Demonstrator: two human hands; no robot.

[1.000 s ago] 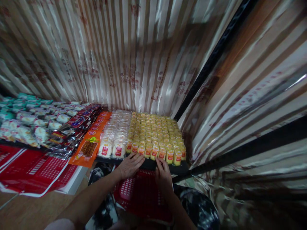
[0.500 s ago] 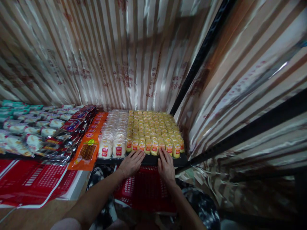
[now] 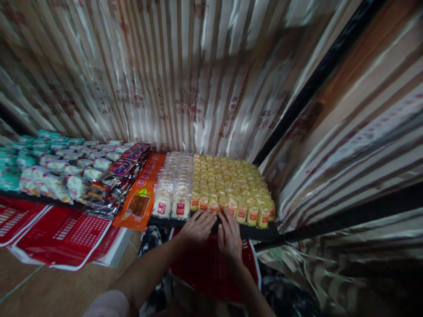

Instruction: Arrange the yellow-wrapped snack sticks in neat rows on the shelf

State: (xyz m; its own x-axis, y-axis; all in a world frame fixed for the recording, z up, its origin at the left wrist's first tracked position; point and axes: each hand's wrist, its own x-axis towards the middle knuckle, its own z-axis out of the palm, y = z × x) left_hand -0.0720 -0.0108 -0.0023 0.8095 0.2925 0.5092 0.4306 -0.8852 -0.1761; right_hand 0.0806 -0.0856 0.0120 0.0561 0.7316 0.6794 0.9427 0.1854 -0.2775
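Note:
Rows of small yellow wrapped snack packets (image 3: 231, 176) with orange-red labels stand close together on a black shelf (image 3: 262, 232). My left hand (image 3: 199, 226) rests at the front of these rows, fingers stretched out toward the lower ends of the front packets. Beside it, my right hand (image 3: 230, 233) has its fingers extended against the front row too, the fingertips covering part of a packet. Neither hand is wrapped round anything. To the left of the yellow rows lie clear-wrapped white round packets (image 3: 180, 207) with red labels.
An orange snack bag (image 3: 140, 204), dark shiny packets (image 3: 109, 187), and white and green packets (image 3: 49, 154) extend leftward. Red baskets printed on a sheet (image 3: 66, 240) hang below the shelf. Black posts (image 3: 291, 110) and a striped plastic sheet (image 3: 198, 88) enclose the back and right.
The view has swung left, so the shelf goods appear farther right. My right hand has slid left along the front row, narrowing the gap between my hands.

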